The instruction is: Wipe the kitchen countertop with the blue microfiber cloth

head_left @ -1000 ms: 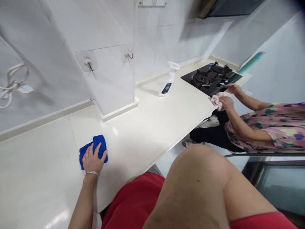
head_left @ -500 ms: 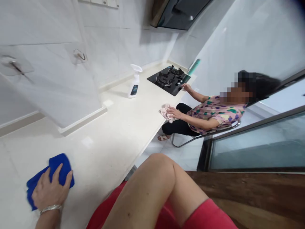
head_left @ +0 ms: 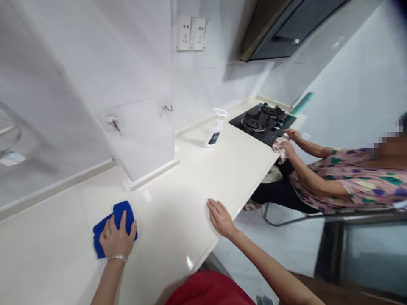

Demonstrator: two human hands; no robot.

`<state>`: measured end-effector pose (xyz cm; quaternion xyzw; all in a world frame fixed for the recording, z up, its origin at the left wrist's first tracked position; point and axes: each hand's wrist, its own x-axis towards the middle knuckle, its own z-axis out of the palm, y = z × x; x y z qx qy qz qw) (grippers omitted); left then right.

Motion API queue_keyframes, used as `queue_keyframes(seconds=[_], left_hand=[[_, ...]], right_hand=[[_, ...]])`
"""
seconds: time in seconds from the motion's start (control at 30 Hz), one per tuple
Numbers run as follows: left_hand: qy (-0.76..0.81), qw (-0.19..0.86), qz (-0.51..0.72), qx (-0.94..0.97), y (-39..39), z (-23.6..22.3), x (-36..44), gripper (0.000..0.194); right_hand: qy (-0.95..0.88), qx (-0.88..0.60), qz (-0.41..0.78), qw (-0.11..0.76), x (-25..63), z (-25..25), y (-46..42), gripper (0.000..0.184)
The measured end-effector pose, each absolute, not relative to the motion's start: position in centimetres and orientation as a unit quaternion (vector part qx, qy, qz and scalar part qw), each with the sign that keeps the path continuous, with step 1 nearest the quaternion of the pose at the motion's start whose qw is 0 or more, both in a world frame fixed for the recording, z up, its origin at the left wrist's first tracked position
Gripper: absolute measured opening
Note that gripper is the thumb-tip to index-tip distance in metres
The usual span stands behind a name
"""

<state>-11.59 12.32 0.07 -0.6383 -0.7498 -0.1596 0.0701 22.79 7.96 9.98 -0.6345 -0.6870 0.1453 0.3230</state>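
Observation:
My left hand (head_left: 117, 239) presses down over a folded blue cloth (head_left: 122, 212) on the white countertop (head_left: 178, 199). Its fingers are spread and bent over the cloth, and a bracelet circles the wrist. My right hand (head_left: 221, 218) lies flat near the counter's front edge, fingers stretched out, holding nothing. Farther along, a white spray bottle (head_left: 214, 132) with a dark label stands upright near the back wall.
A person (head_left: 343, 173) in a patterned shirt sits at the right, one hand on a pale cloth (head_left: 280, 149) at the counter edge beside the black gas hob (head_left: 262, 123). A wall corner (head_left: 152, 148) juts onto the counter. Sockets (head_left: 192, 34) sit above.
My right arm, bent across the front with its hand unseen, now reaches to the counter. The camera view has turned left. The other person's pale cloth has moved closer to the hob.

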Motion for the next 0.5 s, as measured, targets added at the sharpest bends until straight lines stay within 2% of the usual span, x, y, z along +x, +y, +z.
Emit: queue_keyframes(seconds=[0.37, 0.5], left_hand=[[-0.783, 0.075, -0.17, -0.593, 24.9, 0.4, -15.5, 0.052], [-0.797, 0.045, -0.147, -0.585, 29.5, 0.8, -16.4, 0.049]], right_hand=[[-0.726, -0.617, 0.021, 0.303, 26.9, 0.9, 10.5, 0.036], [-0.772, -0.571, -0.041, 0.276, 29.3, -3.3, 10.3, 0.051]])
